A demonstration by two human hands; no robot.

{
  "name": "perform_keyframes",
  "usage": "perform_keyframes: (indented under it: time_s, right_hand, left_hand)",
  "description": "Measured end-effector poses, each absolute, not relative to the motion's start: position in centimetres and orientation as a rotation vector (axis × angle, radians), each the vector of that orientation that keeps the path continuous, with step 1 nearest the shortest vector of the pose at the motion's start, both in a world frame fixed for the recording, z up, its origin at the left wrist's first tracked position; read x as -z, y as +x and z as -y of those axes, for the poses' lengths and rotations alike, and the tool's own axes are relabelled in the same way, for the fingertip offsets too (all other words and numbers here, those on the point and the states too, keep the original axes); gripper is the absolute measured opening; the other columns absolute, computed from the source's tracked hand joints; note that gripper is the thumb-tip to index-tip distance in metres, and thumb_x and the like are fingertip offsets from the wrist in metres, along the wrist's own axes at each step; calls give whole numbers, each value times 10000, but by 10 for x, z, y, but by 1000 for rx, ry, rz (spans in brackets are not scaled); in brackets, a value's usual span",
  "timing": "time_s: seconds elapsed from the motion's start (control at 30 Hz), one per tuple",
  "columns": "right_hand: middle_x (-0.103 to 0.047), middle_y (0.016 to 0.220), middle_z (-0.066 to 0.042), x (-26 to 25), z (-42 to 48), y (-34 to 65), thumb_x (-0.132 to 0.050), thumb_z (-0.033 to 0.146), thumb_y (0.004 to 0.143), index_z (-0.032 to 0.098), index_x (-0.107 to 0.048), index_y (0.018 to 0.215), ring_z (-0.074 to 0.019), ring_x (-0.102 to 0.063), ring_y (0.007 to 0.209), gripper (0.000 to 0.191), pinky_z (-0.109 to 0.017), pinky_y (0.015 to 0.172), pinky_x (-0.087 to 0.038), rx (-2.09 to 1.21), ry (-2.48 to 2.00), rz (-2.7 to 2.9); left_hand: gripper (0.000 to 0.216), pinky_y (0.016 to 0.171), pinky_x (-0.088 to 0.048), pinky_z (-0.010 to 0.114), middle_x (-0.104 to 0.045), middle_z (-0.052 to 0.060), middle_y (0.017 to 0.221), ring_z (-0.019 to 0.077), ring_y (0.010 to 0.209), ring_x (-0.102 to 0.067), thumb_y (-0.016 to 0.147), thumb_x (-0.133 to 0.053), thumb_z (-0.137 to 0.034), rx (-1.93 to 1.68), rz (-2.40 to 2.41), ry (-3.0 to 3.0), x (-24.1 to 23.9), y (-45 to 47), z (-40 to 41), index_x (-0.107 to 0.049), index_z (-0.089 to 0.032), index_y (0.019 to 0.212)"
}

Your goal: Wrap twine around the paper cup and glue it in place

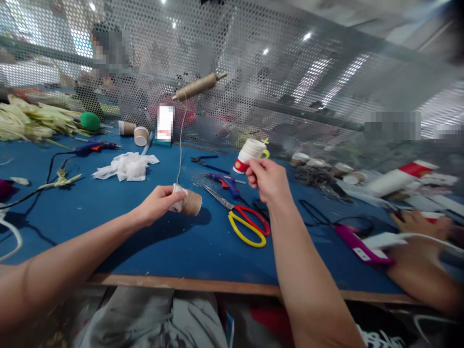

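Note:
My left hand (159,204) is wrapped round a paper cup (192,203) lying on its side in the air, its lower part bound with brown twine. From the cup a strand of twine (181,145) rises to a spool (197,87) mounted at the mesh panel. My right hand (268,179) is closed with fingertips pinched, just in front of a stack of white cups (252,147) with a red band. Whatever its fingers may hold is too small to see. Between the hands lie scissors (250,224) with red and yellow handles and a blue glue gun (226,183).
Pliers (210,163) lie behind the glue gun. White cloth (126,166), another glue gun (94,147), two twine-wrapped cups (141,136) and pale husks (32,118) are at left. At right are a purple power strip (362,244), cables and a co-worker's hand (420,229).

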State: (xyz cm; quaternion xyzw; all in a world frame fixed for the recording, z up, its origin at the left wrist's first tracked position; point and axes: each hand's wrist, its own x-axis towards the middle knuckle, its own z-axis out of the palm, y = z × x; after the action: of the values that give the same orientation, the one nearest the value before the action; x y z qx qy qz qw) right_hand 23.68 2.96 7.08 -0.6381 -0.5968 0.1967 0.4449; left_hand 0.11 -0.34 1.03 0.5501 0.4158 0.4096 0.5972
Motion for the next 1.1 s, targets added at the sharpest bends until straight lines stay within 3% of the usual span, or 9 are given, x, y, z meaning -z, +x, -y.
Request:
perform_keyframes:
  time_s: [0.1,0.17,0.27,0.5,0.6,0.8,1.1]
  right_hand:
    - [-488,514,-12,-60,-49,250,-564,265,653,161,-519,582,-98,-430,481,134,-238,447,-323,-448,-1741,1561]
    - [-403,382,21,-45,-61,253,-653,194,526,178,-457,422,-112,-418,443,223,-249,438,-299,-475,-1847,1604]
    - [-362,331,37,-24,-77,253,-655,72,436,196,-402,359,-136,-445,448,291,-256,450,-306,-498,-1953,1603]
    - [-517,483,-11,-24,-69,244,-579,113,557,160,-513,596,-133,-497,479,90,-254,453,-379,-630,-1869,1528]
    - [-561,638,-9,-43,-45,237,-575,211,626,173,-518,768,-100,-514,535,158,-223,483,-408,-679,-1686,1487]
    - [-515,508,0,-62,2,216,-597,310,644,129,-564,704,-81,-441,423,194,-218,402,-361,-1079,-1441,1584]
    - [-472,399,19,-62,25,202,-581,311,644,154,-554,595,-105,-437,367,167,-246,406,-364,-886,-1543,1861]
  left_hand:
    - [320,546,-365,209,-571,9,623,80,539,-464,667,-546,-397,-925,-974,1348,-12,1,5,-607,-92,744]
    - [321,542,-357,202,-565,7,621,75,536,-450,675,-537,-398,-912,-973,1387,-13,1,6,-607,-92,739]
    - [334,552,-363,209,-573,17,630,83,545,-453,680,-528,-405,-889,-950,1436,-13,1,6,-611,-88,748]
    - [401,520,-339,200,-550,7,602,91,538,-436,700,-475,-460,-871,-952,1475,-12,0,5,-615,-87,750]
    - [401,484,-300,191,-507,-13,558,82,507,-395,709,-451,-466,-870,-967,1466,-11,-1,5,-601,-94,708]
    - [429,468,-255,201,-458,-25,518,83,483,-353,730,-412,-468,-862,-1069,1502,-10,-1,2,-600,-83,721]
    - [447,488,-263,205,-475,-12,568,87,508,-364,723,-421,-482,-854,-1126,1470,-5,-3,-4,-604,-75,758]
